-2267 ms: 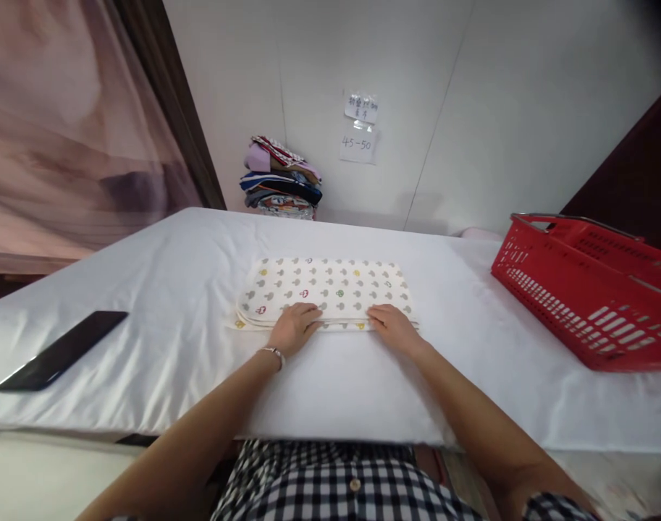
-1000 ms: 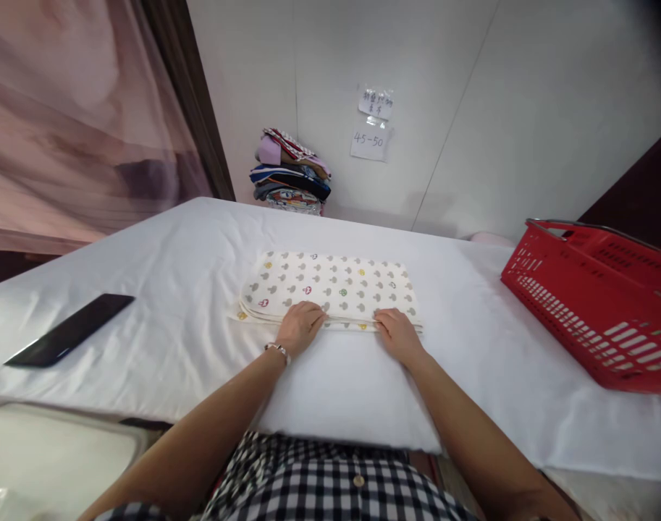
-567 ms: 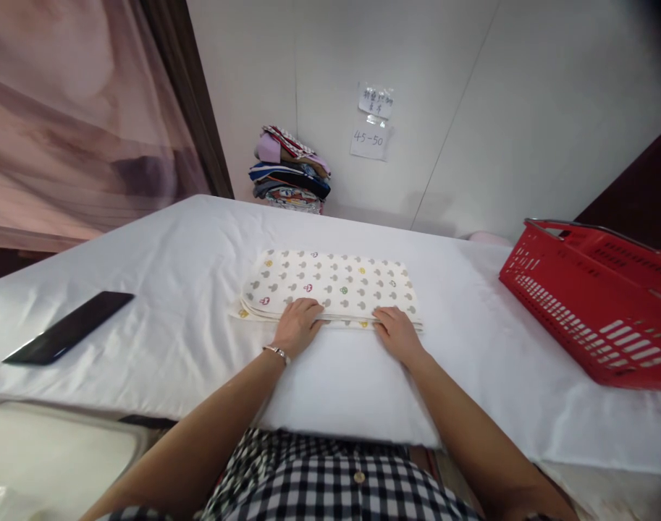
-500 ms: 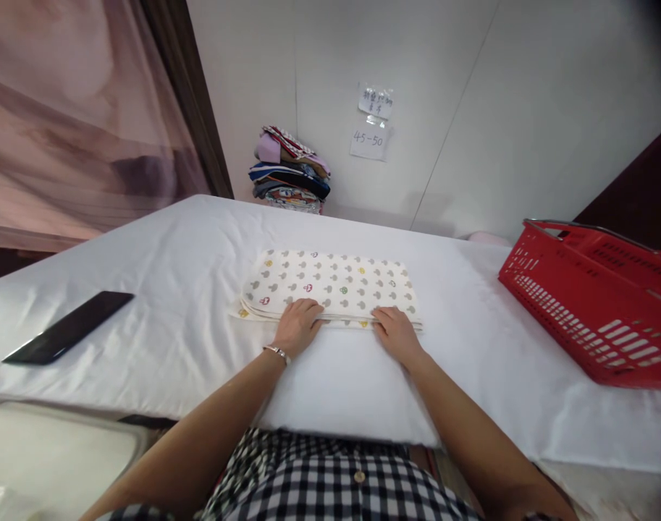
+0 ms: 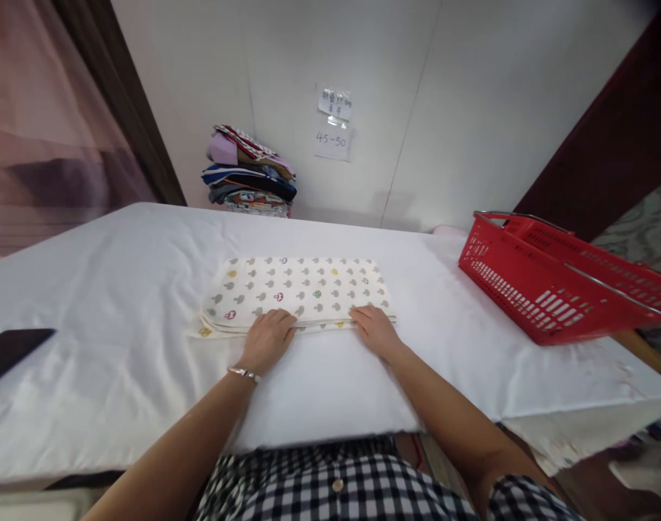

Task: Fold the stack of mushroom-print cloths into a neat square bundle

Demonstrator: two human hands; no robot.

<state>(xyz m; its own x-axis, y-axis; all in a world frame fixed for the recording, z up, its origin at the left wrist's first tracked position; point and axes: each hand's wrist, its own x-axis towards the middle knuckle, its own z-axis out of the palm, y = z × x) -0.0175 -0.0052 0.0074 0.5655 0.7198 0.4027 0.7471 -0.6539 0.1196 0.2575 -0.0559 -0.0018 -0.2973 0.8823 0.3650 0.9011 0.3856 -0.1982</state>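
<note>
A cream cloth [image 5: 297, 289] printed with small grey, red, yellow and green mushrooms lies folded into a long rectangle, several layers thick. Its layered near edge faces me, and a bottom layer sticks out a little at the left corner. My left hand [image 5: 268, 333], with a silver bracelet at the wrist, is closed on that near edge left of the middle. Toward the right end of the same edge, my right hand [image 5: 374, 329] grips it with fingers bent over the top. The undersides of both hands and most of the thumbs are hidden.
The cloth rests on a table with a white cover [image 5: 319, 383]. A red plastic basket [image 5: 525, 289] with metal handles stands at the right. A dark flat object [image 5: 15, 351] lies at the left. Folded fabrics [image 5: 248, 174] are stacked behind the table, by a wall with paper signs [image 5: 333, 137].
The view has turned to the right, so everything appears shifted left and more of the basket shows. Both hands stay at the cloth's near edge; the cloth keeps its folded shape.
</note>
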